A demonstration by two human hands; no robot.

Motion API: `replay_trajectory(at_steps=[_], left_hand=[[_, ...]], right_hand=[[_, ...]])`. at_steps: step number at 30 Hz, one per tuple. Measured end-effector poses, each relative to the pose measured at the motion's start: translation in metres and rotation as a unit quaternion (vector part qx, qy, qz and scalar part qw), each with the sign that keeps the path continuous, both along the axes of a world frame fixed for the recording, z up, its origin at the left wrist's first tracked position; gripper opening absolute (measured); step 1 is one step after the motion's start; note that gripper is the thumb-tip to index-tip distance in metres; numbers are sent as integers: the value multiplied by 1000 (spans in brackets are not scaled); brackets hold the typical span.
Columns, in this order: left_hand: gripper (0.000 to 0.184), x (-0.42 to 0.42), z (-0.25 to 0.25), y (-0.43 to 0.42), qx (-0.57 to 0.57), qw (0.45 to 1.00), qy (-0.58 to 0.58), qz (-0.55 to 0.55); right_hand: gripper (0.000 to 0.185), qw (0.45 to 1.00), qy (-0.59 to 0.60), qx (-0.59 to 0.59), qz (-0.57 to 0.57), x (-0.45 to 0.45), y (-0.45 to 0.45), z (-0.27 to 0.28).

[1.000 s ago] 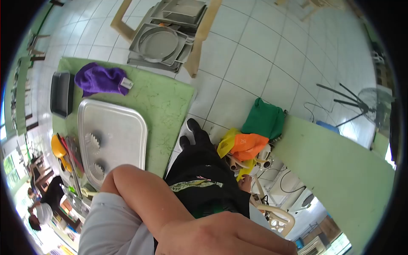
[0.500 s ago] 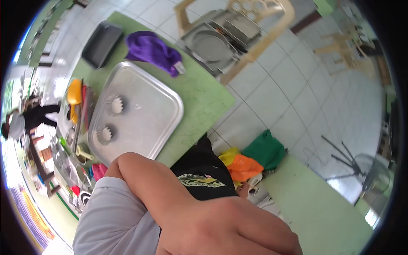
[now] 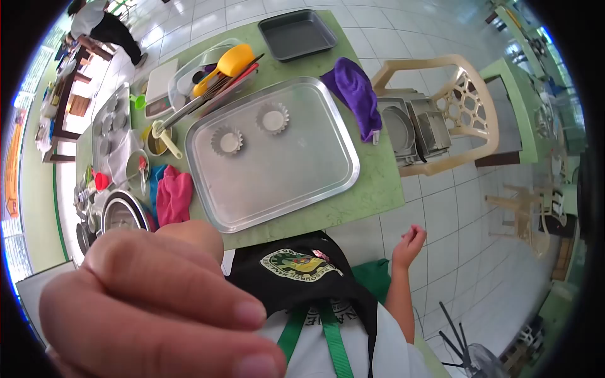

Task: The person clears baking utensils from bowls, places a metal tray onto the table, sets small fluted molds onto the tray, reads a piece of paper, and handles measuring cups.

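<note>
A silver rectangular metal tray (image 3: 271, 176) is laid on a green marbled bench (image 3: 381, 179), and two small fluted metal tins (image 3: 227, 142) are already set on its far-left part; how much handling is left cannot be judged. The left hand (image 3: 157, 309) is raised close to the view, fingers bent, and whether anything is pinched in its grip cannot be told. The right hand (image 3: 409, 246) is held out beside the bench, its grip loosely curled, nothing seen inside. Beyond the tray, a dark grey rectangular pan (image 3: 297, 36) is placed.
</note>
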State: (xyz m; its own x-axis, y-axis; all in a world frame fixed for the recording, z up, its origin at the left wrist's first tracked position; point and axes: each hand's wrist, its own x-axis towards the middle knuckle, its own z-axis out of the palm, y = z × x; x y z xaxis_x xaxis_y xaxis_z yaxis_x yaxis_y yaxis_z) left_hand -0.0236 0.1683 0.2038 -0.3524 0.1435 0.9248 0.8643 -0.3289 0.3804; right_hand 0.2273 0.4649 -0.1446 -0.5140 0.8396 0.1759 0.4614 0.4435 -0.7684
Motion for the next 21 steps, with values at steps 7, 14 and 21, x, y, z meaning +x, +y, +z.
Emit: replay_trajectory(at_steps=[7,14,21], left_hand=[[33,7,4,7,90,991,-16,-96],[41,51,27,113,-152,657,-107,-730],[53,167,18,209,-176,330,-187,-908]], right_hand=[[9,986,27,95,135,-45,-54,54],[19,972,-188,-140,21,109,-164,23],[19,900,-191,-242,-308,236,-219,-58]])
